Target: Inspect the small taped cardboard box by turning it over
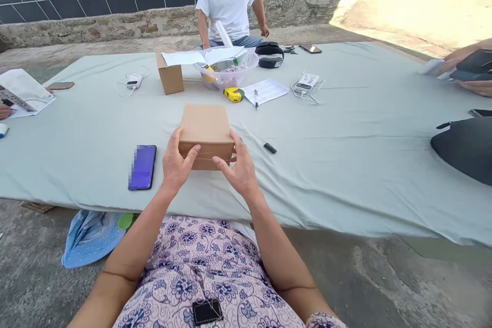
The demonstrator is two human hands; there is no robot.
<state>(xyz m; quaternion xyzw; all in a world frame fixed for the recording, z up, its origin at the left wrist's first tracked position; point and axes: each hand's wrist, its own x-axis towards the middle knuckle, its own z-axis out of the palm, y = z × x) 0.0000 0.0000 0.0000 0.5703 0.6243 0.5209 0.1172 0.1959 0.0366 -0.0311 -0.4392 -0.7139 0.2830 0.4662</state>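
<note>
A closed brown cardboard box (206,125) sits on the pale green cloth in front of me, gripped from both sides. My left hand (179,161) presses its left side, thumb on the front face. On the opposite side, my right hand (239,166) is wrapped round the box's edge, its thumb also at the front; some of its fingers are hidden behind the box. A phone (142,167) with a blue screen lies to the left of my left hand. To the right of my right hand is a small black object (270,148) whose kind I cannot make out.
Beyond the box are a yellow tape measure (234,94), a pen (256,100) on a paper sheet (271,91), a plastic basin (226,79) with various items and another cardboard box (170,78). A person (230,2) sits across the table. A black bag (467,148) lies at right.
</note>
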